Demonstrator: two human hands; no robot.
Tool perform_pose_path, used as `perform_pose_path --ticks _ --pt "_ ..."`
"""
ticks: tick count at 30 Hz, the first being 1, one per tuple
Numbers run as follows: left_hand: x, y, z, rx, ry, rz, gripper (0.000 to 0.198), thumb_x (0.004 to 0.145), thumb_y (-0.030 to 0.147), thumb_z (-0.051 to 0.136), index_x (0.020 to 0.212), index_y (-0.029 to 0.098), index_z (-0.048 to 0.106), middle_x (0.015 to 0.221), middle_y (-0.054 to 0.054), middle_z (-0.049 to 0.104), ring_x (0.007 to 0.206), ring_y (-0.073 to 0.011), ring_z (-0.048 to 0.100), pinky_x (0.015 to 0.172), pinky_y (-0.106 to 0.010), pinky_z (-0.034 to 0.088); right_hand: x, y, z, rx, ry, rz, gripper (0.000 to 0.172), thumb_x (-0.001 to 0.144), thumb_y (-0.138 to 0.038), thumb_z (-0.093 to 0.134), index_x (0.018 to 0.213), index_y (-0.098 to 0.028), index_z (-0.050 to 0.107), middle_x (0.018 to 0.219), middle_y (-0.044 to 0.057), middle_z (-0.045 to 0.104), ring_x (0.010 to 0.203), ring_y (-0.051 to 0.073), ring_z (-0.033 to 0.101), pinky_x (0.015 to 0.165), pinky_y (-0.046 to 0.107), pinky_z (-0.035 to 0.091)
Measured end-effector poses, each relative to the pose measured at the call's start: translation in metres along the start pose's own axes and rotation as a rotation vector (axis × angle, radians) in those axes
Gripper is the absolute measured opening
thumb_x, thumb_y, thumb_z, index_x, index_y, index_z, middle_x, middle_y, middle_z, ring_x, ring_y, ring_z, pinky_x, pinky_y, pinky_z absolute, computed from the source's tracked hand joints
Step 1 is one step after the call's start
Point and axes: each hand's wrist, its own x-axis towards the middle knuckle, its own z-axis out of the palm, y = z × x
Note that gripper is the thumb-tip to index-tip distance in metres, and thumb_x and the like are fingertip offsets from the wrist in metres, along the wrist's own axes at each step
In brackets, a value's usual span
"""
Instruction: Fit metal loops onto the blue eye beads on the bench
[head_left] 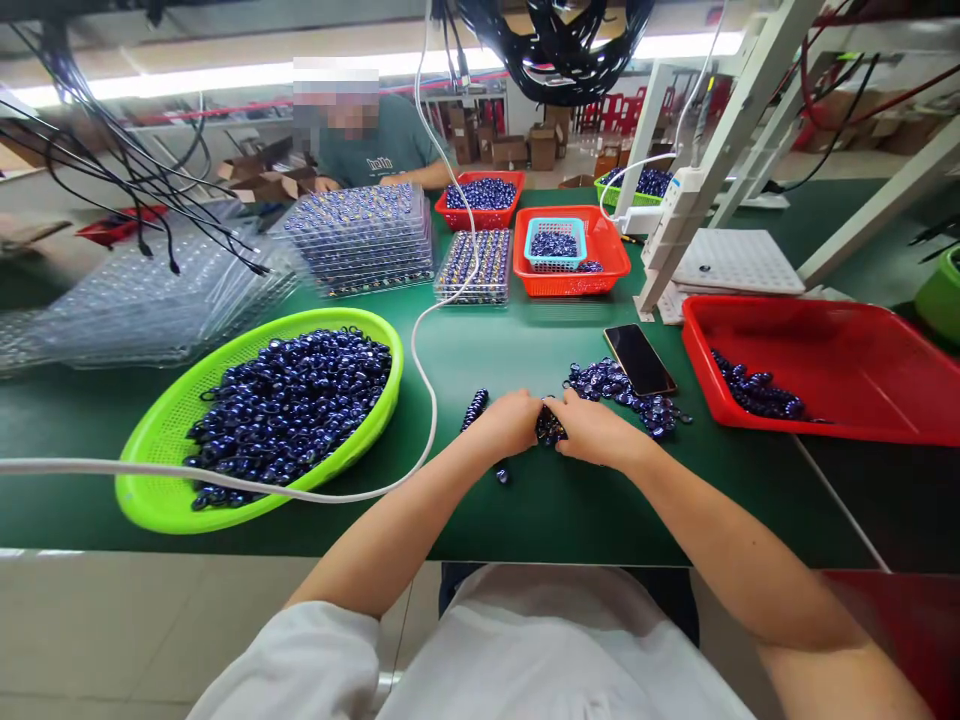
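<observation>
My left hand point(517, 422) and my right hand point(598, 430) meet over the green table, fingers curled in on a small cluster of dark blue, shiny parts point(550, 424) between them. Its exact make-up is too small to tell. By my left hand lies a short row of the same glossy parts point(475, 408), and a loose one point(502, 476) sits below the wrist. Beyond my right hand spreads a loose heap of flat blue pieces point(600, 380), with a black phone point(640, 360) lying against it.
A green basket point(135, 490) full of blue parts stands left, a white cable point(431, 400) crossing it. To the right is a red tray point(862, 360) with some parts. Stacked clear trays point(360, 240) and a red basket point(622, 262) stand farther back; a person point(382, 140) sits opposite.
</observation>
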Motion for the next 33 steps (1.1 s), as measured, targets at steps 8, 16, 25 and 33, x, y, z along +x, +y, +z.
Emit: perform_pose_path --ticks 8,16,25,33 --pt "-0.034 0.008 0.013 -0.131 -0.010 0.144 0.031 0.082 0.009 0.060 0.111 0.017 0.068 0.101 -0.011 0.068 0.095 -0.0263 0.068 0.080 -0.033 0.053 -0.050 -0.015 0.026 0.130 0.037 -0.120 0.034 0.089 -0.021 0.059 0.122 -0.012 0.055 0.109 0.011 0.062 0.093 0.023 0.067 0.076 0.031 0.048" --pt "-0.063 0.008 0.019 -0.259 0.226 0.149 0.043 0.083 0.006 0.059 0.125 0.016 0.062 0.126 -0.015 0.063 0.115 -0.0295 0.060 0.098 -0.044 0.052 -0.026 0.015 0.013 -0.001 0.232 0.025 0.032 0.099 -0.024 0.048 0.130 -0.019 0.055 0.122 0.008 0.062 0.102 0.019 0.066 0.084 0.026 0.048" --pt "-0.083 -0.002 0.036 -0.374 0.591 0.000 0.032 0.092 0.015 0.054 0.122 0.015 0.064 0.124 -0.016 0.065 0.120 -0.0288 0.059 0.103 -0.048 0.051 0.045 0.018 0.012 -0.162 0.242 0.189 0.023 0.093 -0.011 0.046 0.106 -0.008 0.064 0.111 0.021 0.060 0.096 0.028 0.067 0.074 0.033 0.052" --pt "-0.104 -0.014 0.053 -0.527 0.741 -0.126 0.026 0.093 0.019 0.055 0.116 0.022 0.067 0.117 -0.010 0.070 0.112 -0.0245 0.065 0.100 -0.045 0.053 0.041 0.006 0.015 -0.132 0.196 0.090 0.019 0.087 -0.006 0.049 0.095 -0.009 0.066 0.102 0.019 0.065 0.091 0.026 0.066 0.072 0.030 0.048"
